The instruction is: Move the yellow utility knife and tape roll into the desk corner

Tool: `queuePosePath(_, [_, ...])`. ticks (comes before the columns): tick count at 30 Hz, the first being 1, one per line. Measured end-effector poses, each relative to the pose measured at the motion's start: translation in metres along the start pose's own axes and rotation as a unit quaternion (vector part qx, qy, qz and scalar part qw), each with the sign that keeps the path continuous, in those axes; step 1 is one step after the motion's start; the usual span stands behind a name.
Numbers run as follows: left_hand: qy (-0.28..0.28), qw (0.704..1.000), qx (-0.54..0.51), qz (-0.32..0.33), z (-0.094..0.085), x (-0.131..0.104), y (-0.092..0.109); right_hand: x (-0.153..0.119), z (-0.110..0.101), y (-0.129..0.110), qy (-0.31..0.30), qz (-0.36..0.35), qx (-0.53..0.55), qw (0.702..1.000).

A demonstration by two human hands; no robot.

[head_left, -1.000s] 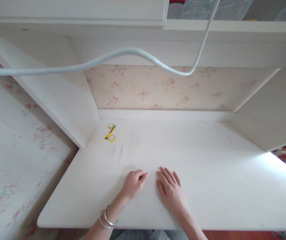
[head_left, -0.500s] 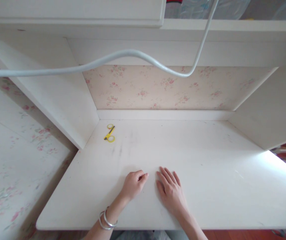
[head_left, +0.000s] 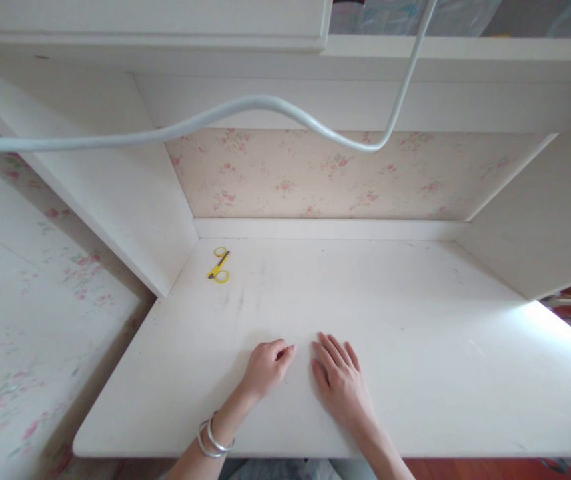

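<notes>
My left hand (head_left: 268, 367) rests on the white desk (head_left: 415, 373) near its front edge, fingers curled into a loose fist with nothing visible in them. Two silver bangles (head_left: 210, 437) circle that wrist. To its right, my right hand (head_left: 341, 380) lies palm down, fingers stretched out flat on the desktop and holding nothing. The hands are apart. Toward the back left of the desk lies a yellow and black cutter (head_left: 218, 265), with a yellow ring (head_left: 220, 252) above it and another yellow ring (head_left: 221, 277) below it.
A white cable (head_left: 265, 103) crosses the upper view in front of the cabinet (head_left: 140, 23). White side panels (head_left: 115, 173) bound the desk left and right. Floral wallpaper (head_left: 310, 177) covers the back wall. Plastic-wrapped items (head_left: 390, 17) sit on the upper shelf.
</notes>
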State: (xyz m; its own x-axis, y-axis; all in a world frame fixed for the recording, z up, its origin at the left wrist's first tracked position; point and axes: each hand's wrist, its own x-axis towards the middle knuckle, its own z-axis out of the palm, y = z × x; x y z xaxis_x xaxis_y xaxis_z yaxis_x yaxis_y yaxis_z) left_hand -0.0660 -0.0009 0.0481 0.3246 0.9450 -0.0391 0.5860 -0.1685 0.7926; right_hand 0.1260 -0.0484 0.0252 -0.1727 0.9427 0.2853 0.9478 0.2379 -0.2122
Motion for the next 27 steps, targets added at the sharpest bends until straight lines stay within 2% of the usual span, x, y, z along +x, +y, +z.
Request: queuePosePath(27, [0.004,1.0,0.015,-0.001,-0.0019,-0.0003,0.0041,0.0004,0.0004,0.0004,0.002,-0.002,0.003,1.0])
